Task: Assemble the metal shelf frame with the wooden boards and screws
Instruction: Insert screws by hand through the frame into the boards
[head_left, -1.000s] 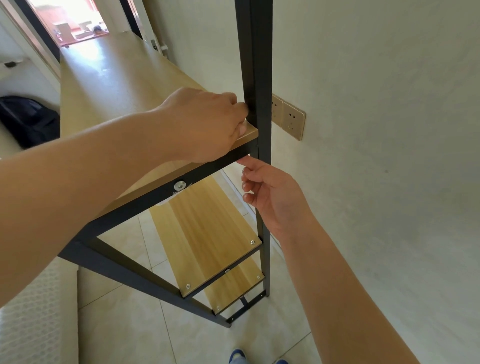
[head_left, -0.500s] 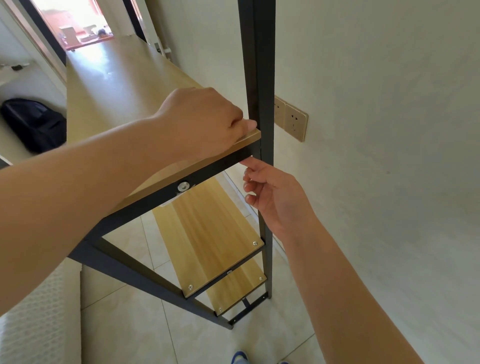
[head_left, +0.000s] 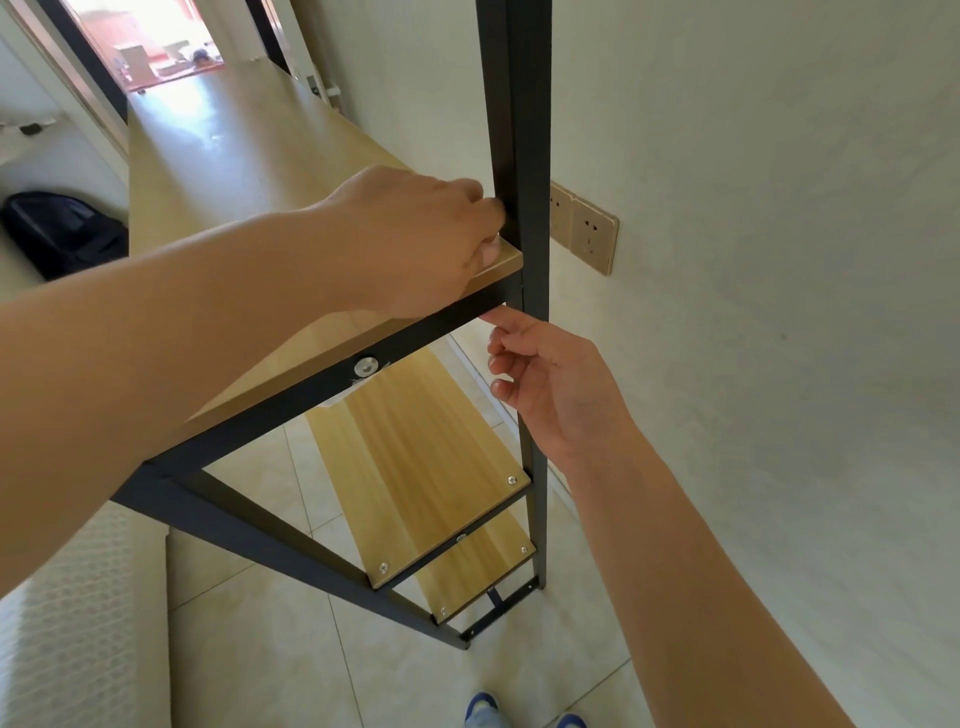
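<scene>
Head view of a black metal shelf frame (head_left: 524, 130) standing on a pale tiled floor (head_left: 260, 623), just beside a cream plastered wall (head_left: 753, 260). A long light wooden top board (head_left: 234, 156) lies on the frame's upper tier, its near right corner tucked against the black upright post. The left hand (head_left: 415, 239) rests on that corner; its fingers (head_left: 480, 195) are curled together at the post, though whether they pinch anything cannot be told. The right hand (head_left: 556, 384) is raised beneath the same corner, index finger extended and touching the underside of the black crossbar, the other fingers loosely curled and holding nothing visible. A round silver bolt head (head_left: 365, 366) sits midway along the crossbar's front face. Below, a middle wooden board (head_left: 415, 457) lies in the frame with small silver screws (head_left: 511, 480) at its near corners; a lowest wooden board (head_left: 483, 566), likewise screwed, lies beneath it. A beige double wall socket (head_left: 587, 228) is mounted to the right of the post. A black bag (head_left: 62, 234) lies at far left, and blue shoe tips (head_left: 483, 712) show at the bottom edge.
</scene>
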